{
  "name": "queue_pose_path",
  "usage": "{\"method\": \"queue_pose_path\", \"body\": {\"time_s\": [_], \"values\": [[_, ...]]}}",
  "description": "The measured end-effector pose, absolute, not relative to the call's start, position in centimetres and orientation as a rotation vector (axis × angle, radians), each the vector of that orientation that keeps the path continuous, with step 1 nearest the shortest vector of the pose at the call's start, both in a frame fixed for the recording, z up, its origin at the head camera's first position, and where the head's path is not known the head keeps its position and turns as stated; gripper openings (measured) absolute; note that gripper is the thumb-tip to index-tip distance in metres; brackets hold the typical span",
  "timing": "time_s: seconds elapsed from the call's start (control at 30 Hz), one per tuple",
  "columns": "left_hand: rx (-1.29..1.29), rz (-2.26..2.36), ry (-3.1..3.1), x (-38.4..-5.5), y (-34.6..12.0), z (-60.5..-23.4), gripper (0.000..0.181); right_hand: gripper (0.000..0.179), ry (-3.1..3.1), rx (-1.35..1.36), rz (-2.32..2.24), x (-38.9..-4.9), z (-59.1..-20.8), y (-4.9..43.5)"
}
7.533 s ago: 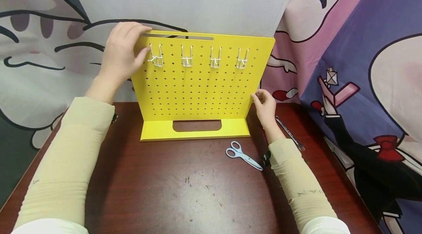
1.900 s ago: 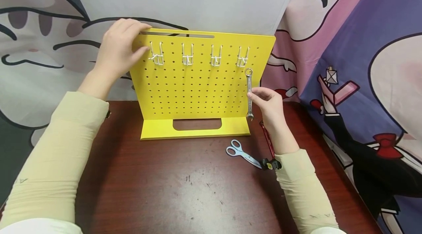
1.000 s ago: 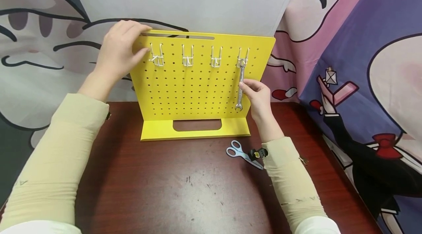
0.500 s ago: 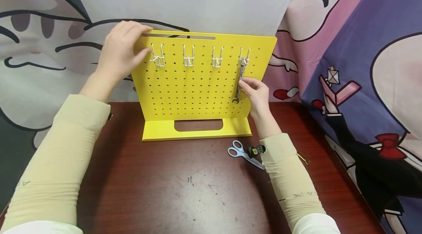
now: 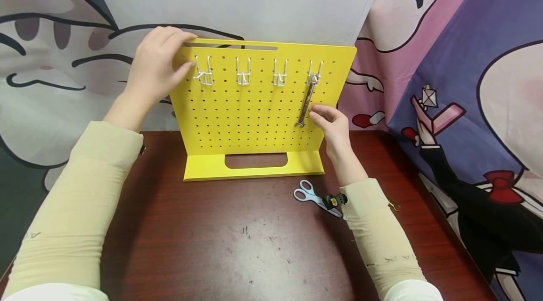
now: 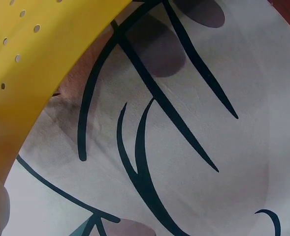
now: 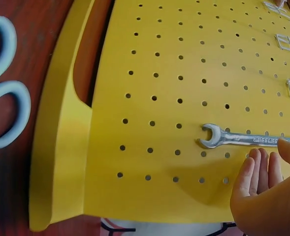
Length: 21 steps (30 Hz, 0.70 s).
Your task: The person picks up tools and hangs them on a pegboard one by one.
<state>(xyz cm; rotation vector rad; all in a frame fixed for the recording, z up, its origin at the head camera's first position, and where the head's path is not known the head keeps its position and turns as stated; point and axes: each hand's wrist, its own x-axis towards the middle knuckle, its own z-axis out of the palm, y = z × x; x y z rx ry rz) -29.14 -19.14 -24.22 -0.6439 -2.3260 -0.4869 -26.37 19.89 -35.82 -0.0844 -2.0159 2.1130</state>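
Observation:
A yellow pegboard (image 5: 339,58) stands on the table, with white wire hooks (image 5: 243,79) along its upper part. My left hand (image 5: 154,58) grips its top left corner, thumb in front and fingers over the edge. From the rightmost hook hangs a silver combination wrench (image 5: 306,103), ring end up, tilted with its open end toward the lower left. Just right of the wrench is my right hand (image 5: 334,126), holding nothing, its fingertips apart from the shaft. The right wrist view shows the wrench (image 7: 248,139) against the board, with the thumb close to it.
Light blue scissors (image 5: 307,192) lie on the dark wood table (image 5: 220,254) in front of the board's base, partly covered by the black wrist device (image 5: 334,200). A small gold-coloured tip (image 5: 394,206) shows beside the right sleeve. Printed cloth hangs behind and at right.
The right hand brought the wrench to the rightmost hook, hung its ring end there and let go. The wrench's lower end swung left. The left hand keeps its grip on the pegboard.

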Motion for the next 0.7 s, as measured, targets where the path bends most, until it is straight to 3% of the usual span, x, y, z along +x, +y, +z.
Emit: {"method": "queue_pose_path", "body": {"time_s": [0.23,0.7], "values": [[-0.642,-0.48,-2.333,-29.1,-19.1,-24.2,0.047,0.041,-2.152,-0.039,2.098,-24.7,-36.2,21.4],[-0.646,-0.468,-2.339,-28.9,-19.0,-24.0,0.047,0.034,-2.474,0.037,1.7,-20.4,-37.8,25.9]]}}
